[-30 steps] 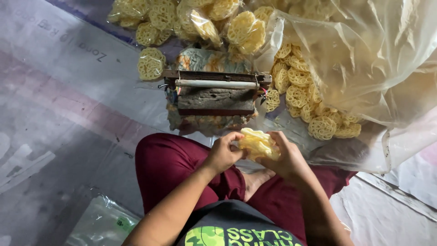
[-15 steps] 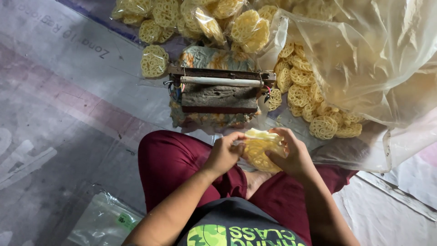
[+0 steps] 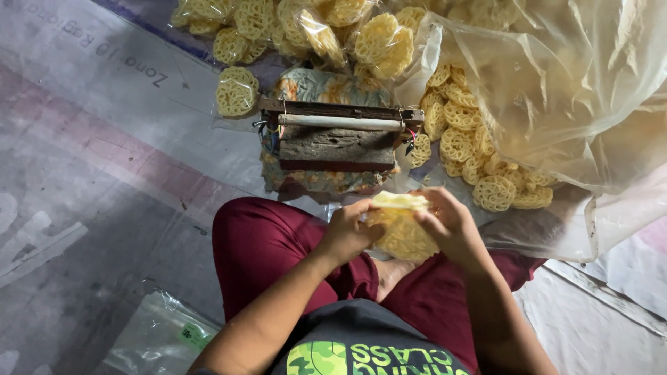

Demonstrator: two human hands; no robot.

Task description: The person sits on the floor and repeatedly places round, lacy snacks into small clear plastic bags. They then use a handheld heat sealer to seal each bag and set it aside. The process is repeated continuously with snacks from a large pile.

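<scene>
My left hand (image 3: 345, 232) and my right hand (image 3: 449, 223) together grip a small clear bag of yellow lattice crackers (image 3: 401, 226) just above my lap, fingers pinching its upper edge. Straight ahead stands a wooden sealing device (image 3: 338, 135) with a pale bar across its top, resting on a patterned cloth. To the right a large clear plastic bag (image 3: 570, 90) lies open, and loose round crackers (image 3: 472, 149) spill from its mouth.
Several filled cracker packets (image 3: 299, 28) are piled at the back, one packet (image 3: 237, 91) lies alone left of the device. A stack of empty clear bags (image 3: 163, 337) lies at the lower left. My legs in maroon trousers (image 3: 267, 246) are crossed on a printed floor sheet (image 3: 90, 139).
The small bag of crackers has sunk slightly toward my lap and my fingers have shifted along its top edge. The view has tilted a little.
</scene>
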